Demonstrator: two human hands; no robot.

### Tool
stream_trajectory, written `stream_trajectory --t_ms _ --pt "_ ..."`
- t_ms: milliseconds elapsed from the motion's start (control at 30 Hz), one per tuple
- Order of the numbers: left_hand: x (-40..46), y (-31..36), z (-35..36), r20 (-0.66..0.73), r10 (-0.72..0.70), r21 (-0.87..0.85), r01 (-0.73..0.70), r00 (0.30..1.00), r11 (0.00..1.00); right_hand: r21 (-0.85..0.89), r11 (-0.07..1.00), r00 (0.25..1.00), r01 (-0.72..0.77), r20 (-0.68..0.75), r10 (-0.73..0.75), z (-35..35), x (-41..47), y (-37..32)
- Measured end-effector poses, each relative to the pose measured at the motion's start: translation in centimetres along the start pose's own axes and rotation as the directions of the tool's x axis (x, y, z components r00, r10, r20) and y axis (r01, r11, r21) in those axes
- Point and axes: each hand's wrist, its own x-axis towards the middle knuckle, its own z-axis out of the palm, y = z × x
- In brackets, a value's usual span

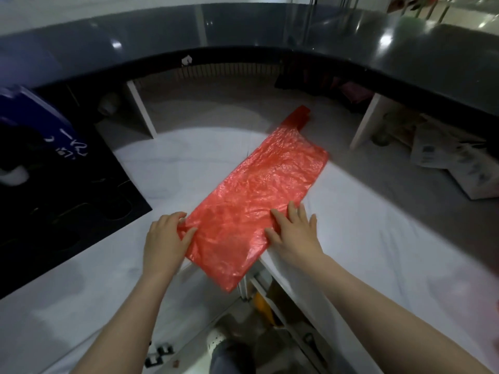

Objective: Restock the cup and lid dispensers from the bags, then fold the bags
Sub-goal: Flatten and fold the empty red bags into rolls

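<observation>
- Forearms come up from the bottom edge, bare, and we reach both of them toward the middle of the white counter (378, 238).
- At our left hand (164, 238) the grip is closed on the red plastic bag (259, 190): fingers and thumb curl over its near left edge and bunch the film there.
- At our right hand (293, 230) the grip is open; the fingers lie straight and spread, pressing flat on the bag's near right side just where the counter's edge falls away.
- We see the bag lying flattened and wrinkled, set diagonally from near left to far right. Its near corner hangs off the counter over the gap below, and most of its length rests on the white surface.
- Between our arms, below the counter's edge, we make out white shelving and something yellow (263, 303), too blurred to name.
- To our left a black panel (67, 201) sits in the counter, with faint outlines on it and some white writing farther back.
- At the bag's far end one narrow handle strip (298, 116) reaches away toward the back.
- Beyond that, white upright dividers (141, 112) stand under a raised dark curved ledge (270, 31) that runs across the whole view.
- Under the ledge on the right lie pale crumpled bags (445, 157), well apart from the red one.
</observation>
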Motion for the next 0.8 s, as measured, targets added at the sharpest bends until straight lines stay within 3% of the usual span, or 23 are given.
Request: stream_trajectory --t_ms 233,333,467,533,600,700,800 --pt "-1.8 1.4 1.1 0.024 0.005 -0.052 -0.004 1.000 0.999 0.008 0.992 0.991 -0.123 -0.041 0.123 -1.9 0.7 0.7" --pt "-2.5 2.7 0.9 0.033 0.083 -0.165 -0.077 0.996 0.983 -0.017 0.998 0.994 -0.061 -0.097 0.059 -2.2 -1.0 0.1" --pt "-3.8 3.7 0.4 0.051 0.177 -0.318 -0.152 0.983 0.936 -0.049 0.999 1.000 0.013 -0.002 -0.013 -0.7 -4.0 -0.5" --pt "-4.5 2.7 0.2 0.126 0.241 -0.331 -0.189 0.962 0.925 -0.091 0.996 0.999 0.019 -0.030 -0.021 -0.2 -4.9 0.1" --pt "-5.2 1.7 -0.2 0.216 0.382 -0.271 -0.321 0.899 0.908 -0.080 0.997 0.995 -0.010 -0.096 0.002 -0.2 -5.7 0.6" --pt "-5.9 1.1 0.2 0.182 0.608 -0.068 -0.607 0.773 0.792 -0.076 0.996 0.990 0.036 -0.131 -0.045 -0.1 -6.7 0.8" --pt "-6.4 1.5 0.9 0.099 0.595 0.056 -0.602 0.798 0.797 -0.102 0.978 0.983 0.184 0.007 -0.184 0.0 -7.9 0.5"
